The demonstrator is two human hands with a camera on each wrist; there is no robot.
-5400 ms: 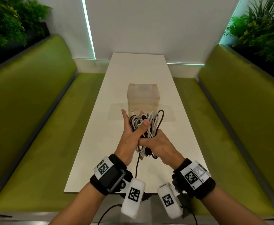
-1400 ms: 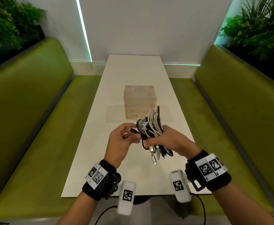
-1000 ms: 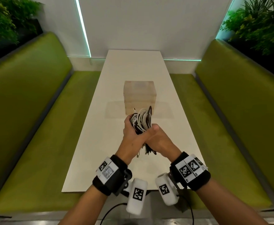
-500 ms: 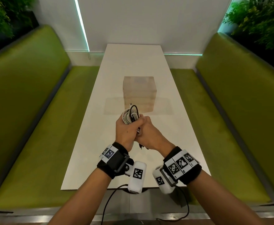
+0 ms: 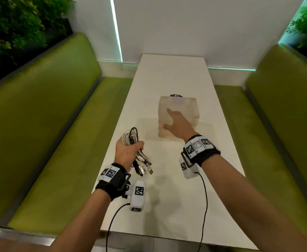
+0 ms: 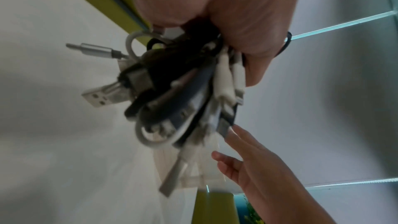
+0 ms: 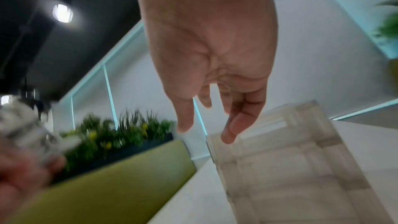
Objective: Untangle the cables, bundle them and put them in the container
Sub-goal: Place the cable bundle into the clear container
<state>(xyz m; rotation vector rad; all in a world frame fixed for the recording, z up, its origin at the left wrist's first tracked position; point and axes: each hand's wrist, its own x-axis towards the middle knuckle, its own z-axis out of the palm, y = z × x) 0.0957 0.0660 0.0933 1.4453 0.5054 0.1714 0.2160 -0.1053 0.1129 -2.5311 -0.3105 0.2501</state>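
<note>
My left hand (image 5: 129, 151) grips a bundle of white and black cables (image 5: 137, 157) above the table's left edge; loops stick out above the fist and plugs hang below it. In the left wrist view the cable bundle (image 6: 181, 94) dangles from the left hand (image 6: 226, 23), with USB plugs showing. A translucent, cube-shaped container (image 5: 187, 110) stands in the middle of the table. My right hand (image 5: 176, 122) is stretched out in front of its near side, fingers relaxed and holding nothing. In the right wrist view the right hand (image 7: 206, 132) hovers just short of the container (image 7: 290, 168).
The long white table (image 5: 176, 188) runs away from me between two green benches (image 5: 45, 142) (image 5: 276, 142). A small purple object (image 5: 176, 95) peeks out behind the container. Plants line the tops of both bench backs.
My hands, joined on the bundle half a second ago, have parted. The left hand kept the cables and moved left and nearer. The right hand let go and reached forward to the container.
</note>
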